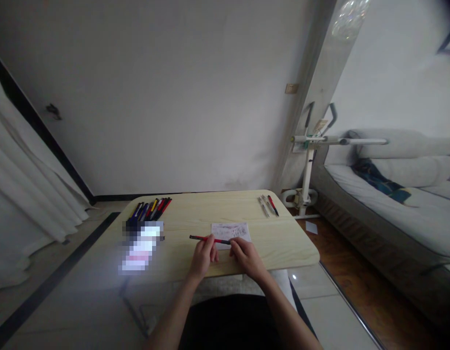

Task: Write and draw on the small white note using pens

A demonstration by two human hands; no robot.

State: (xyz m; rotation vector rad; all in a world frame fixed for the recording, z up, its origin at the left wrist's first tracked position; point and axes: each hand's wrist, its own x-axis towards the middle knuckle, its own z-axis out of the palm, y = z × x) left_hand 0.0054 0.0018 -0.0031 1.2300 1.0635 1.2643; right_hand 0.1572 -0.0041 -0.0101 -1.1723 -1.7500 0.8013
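Note:
A red pen with dark ends (221, 241) is held crosswise between my two hands, just above the near part of the table. My left hand (204, 255) pinches its barrel near the middle. At its right end, the fingers of my right hand (246, 253) close on the dark tip. Behind and partly beneath my hands lies a sheet of paper (230, 229) with dark scribbles. My hands cover its lower edge.
Several pens (152, 209) lie in a row at the table's back left, above a blurred bright patch (141, 248). A few more pens (268, 206) lie at the back right. The wooden table (210, 206) stands near the wall. An exercise machine (308, 170) and a bed (385, 194) are to the right.

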